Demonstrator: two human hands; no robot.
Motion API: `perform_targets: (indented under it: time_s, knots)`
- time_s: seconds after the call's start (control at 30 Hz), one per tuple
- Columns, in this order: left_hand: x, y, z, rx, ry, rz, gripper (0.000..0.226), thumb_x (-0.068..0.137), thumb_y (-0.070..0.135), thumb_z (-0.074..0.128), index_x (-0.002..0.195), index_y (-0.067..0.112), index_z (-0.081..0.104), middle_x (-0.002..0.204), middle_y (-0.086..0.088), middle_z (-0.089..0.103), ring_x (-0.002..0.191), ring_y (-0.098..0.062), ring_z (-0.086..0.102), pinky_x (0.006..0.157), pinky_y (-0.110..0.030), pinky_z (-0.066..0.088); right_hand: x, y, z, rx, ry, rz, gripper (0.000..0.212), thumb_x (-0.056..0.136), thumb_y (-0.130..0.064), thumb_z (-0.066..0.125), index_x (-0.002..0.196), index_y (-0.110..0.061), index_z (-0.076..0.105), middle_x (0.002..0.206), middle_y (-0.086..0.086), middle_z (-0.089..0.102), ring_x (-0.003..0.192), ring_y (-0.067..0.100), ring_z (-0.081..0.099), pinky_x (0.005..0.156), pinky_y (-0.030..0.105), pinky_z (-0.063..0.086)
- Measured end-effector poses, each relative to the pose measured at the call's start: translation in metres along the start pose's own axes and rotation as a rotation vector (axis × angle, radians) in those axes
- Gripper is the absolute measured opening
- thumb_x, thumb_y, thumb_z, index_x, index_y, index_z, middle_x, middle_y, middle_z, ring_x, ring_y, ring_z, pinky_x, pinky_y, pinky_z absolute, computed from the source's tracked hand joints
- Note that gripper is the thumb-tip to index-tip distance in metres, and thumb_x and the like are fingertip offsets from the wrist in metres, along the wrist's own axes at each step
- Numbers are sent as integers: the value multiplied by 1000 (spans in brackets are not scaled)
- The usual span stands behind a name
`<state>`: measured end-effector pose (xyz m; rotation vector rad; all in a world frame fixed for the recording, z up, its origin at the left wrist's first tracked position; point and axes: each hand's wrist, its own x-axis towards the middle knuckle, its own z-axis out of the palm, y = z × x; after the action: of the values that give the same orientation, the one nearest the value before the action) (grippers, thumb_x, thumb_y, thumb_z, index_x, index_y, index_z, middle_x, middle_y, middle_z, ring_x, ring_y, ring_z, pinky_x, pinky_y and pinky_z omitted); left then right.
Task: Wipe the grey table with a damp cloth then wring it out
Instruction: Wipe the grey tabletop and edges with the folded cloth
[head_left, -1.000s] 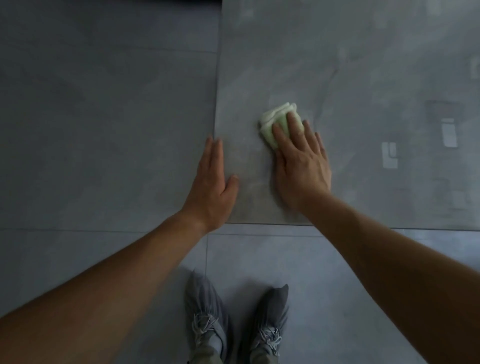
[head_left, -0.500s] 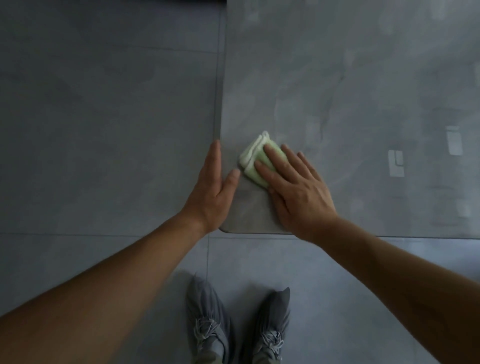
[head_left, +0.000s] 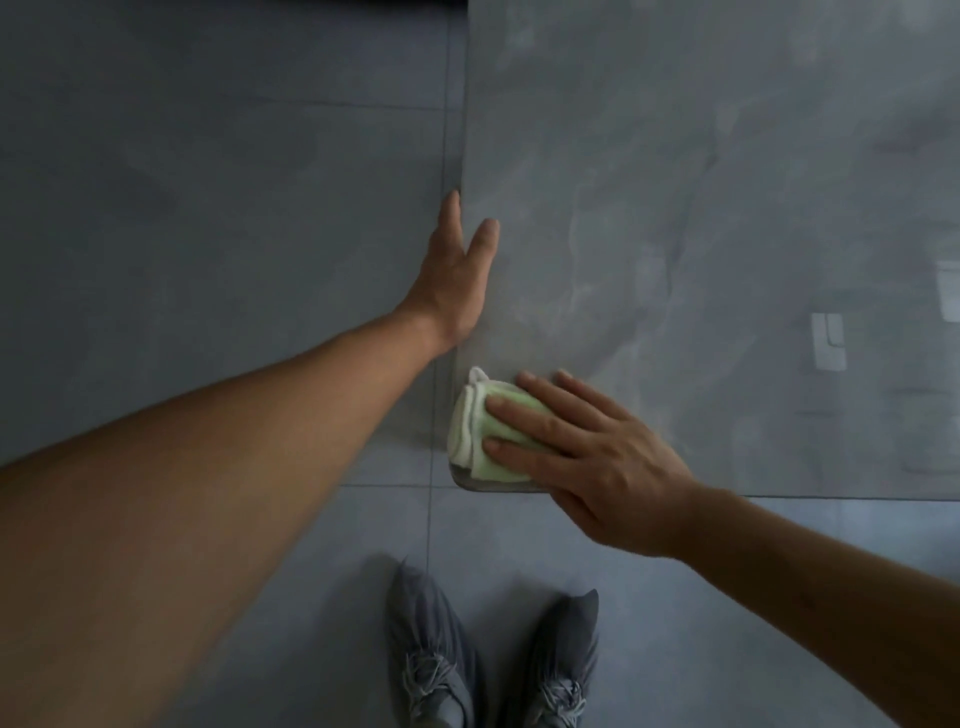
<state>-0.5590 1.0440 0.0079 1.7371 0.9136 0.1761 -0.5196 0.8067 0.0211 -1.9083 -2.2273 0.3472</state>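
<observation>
The grey table fills the upper right of the head view; its rounded front-left corner lies near the middle. A folded pale green and white cloth sits right on that corner. My right hand presses flat on the cloth with straight, spread fingers. My left hand rests with straight fingers along the table's left edge, farther back than the cloth, and holds nothing.
Grey tiled floor lies left of and below the table. My two grey shoes stand just in front of the table corner. Pale window reflections show on the table's right side.
My right hand has slid the cloth toward me and left, down to the table's front-left corner. The left hand has stayed at the left edge and now lies farther back than the cloth.
</observation>
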Motion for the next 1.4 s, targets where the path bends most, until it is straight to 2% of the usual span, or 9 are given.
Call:
perform_targets:
  time_s: [0.07,0.23,0.37,0.47,0.7,0.9,1.1,1.3,1.4]
  knots:
    - [4,0,-3,-29,-17,-4,63,104,38,32,155,11,5,163,-7,14,149,-16,15,121,-36,13,10,15,-5,-38,5,41,50,103,-30,41,152,-29,37,165,0,21,153,31,13,122,53,19]
    - [12,4,-8,-21,1,-4,58,104,38,33,152,8,19,158,-11,26,146,-20,25,119,-38,19,41,39,-22,25,223,571,50,99,-28,38,148,-27,45,160,4,32,149,36,25,118,55,26]
    - [20,16,-7,-111,3,-49,65,100,45,33,151,7,23,156,-13,29,145,-21,27,119,-41,20,23,9,-6,-5,54,145,57,97,-29,48,153,-30,36,165,2,21,153,34,14,122,54,19]
    - [28,22,-11,-130,6,-75,73,93,54,31,150,8,25,156,-12,31,144,-21,28,118,-42,21,31,26,-12,-25,6,85,59,98,-32,49,154,-31,31,166,0,17,153,31,12,122,52,19]
    - [35,22,-10,101,27,4,65,103,36,39,153,2,14,160,-18,15,148,-25,14,121,-32,8,98,110,-49,35,211,703,53,99,-35,33,152,-32,37,164,0,23,152,31,17,123,47,17]
    - [34,33,4,138,180,86,60,101,24,45,151,1,20,159,-19,18,148,-25,14,115,-21,4,67,133,-54,-22,97,304,49,100,-26,42,149,-27,44,162,3,29,150,32,25,121,51,25]
    - [55,44,8,-31,272,-11,64,94,30,44,150,4,27,157,-12,28,144,-19,25,117,-23,15,134,194,-75,35,242,657,53,95,-28,39,147,-29,45,162,3,30,150,33,25,121,50,22]
    - [69,47,6,-34,322,-72,61,94,35,39,150,14,32,157,-2,33,141,-6,28,109,-12,16,134,196,-66,-29,71,111,51,98,-27,43,148,-28,44,162,4,30,150,33,25,121,51,22]
    - [80,53,7,92,325,-26,66,92,33,44,151,8,29,157,-8,30,144,-13,26,109,-5,9,165,233,-79,-49,78,159,51,99,-27,43,149,-29,43,162,3,29,149,34,26,121,50,21]
